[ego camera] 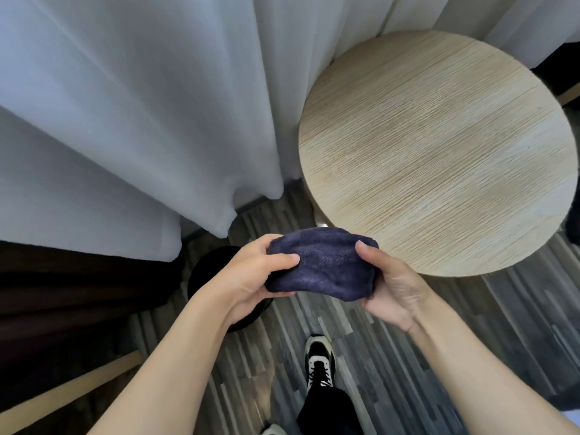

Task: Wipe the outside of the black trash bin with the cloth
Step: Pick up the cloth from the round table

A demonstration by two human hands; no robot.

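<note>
A folded dark navy cloth [323,265] is held in the air in front of me by both hands. My left hand [251,277] grips its left end with the thumb on top. My right hand [386,287] grips its right end, thumb pressed on the upper edge. The black trash bin [204,271] stands on the floor below and left of the cloth, mostly hidden behind my left hand and forearm. The cloth is not touching the bin.
A round light-wood table [439,152] stands to the right. White curtains [141,105] hang at the back and left. A dark piece of furniture [62,302] sits at the left. My shoe [318,362] rests on the striped wood floor [439,340].
</note>
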